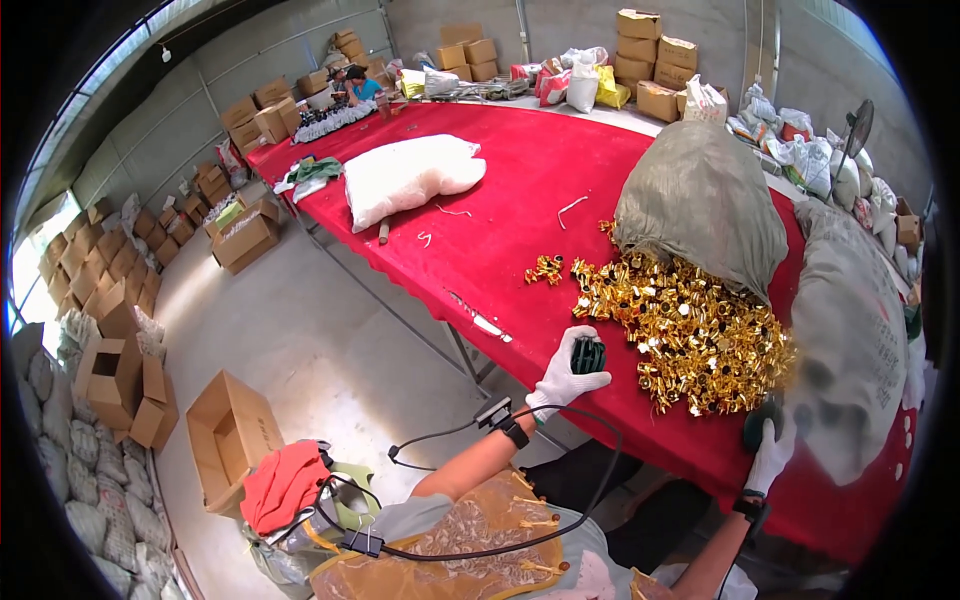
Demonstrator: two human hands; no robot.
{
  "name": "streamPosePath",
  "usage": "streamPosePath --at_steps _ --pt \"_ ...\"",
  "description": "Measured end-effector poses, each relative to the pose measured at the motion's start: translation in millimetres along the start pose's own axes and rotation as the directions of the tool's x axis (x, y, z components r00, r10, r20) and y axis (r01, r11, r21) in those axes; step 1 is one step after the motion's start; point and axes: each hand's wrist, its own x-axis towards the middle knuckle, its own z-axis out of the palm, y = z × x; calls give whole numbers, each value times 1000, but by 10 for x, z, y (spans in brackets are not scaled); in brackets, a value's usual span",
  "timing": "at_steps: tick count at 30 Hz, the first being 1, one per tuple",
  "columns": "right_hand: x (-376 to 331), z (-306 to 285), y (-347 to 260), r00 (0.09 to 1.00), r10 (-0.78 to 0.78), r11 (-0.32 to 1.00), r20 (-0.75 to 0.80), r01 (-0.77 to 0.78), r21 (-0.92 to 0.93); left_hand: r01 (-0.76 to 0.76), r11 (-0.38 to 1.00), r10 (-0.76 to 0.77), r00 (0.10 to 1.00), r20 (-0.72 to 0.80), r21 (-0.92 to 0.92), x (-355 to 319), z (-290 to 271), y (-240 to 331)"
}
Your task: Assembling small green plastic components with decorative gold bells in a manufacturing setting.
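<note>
The red-covered table carried a heap of shiny gold pieces toward its near end, a grey-green sack against them, and a white bag by its left edge.

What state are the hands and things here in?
Left hand: gloved, curled around a dark green ridged item.
Right hand: gloved, touching a dark green object; grip unclear.
Gold pieces: loose, mostly heaped.
Grey-green sack: bulging.
White bag: plump, lying down.
Red cloth: spread.
Large floor box: open.
Fan: cannot tell if running.
</note>
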Motion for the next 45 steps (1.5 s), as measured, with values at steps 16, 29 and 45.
streamPosePath --at_steps 16,29,45 --pt "-35 1 -116 1000 -4 999 -3 4 -45 -21 999 22 1000 -19 25 -4 15 -36" --pt "-23 -12 -43 1000 -25 999 8 25 -45 -12 999 13 1000 -11 31 -8 16 -33" --pt "-32 -10 -92 1000 3 1000 19 -3 -27 -43 998 44 999 -21 38 -9 23 -19"
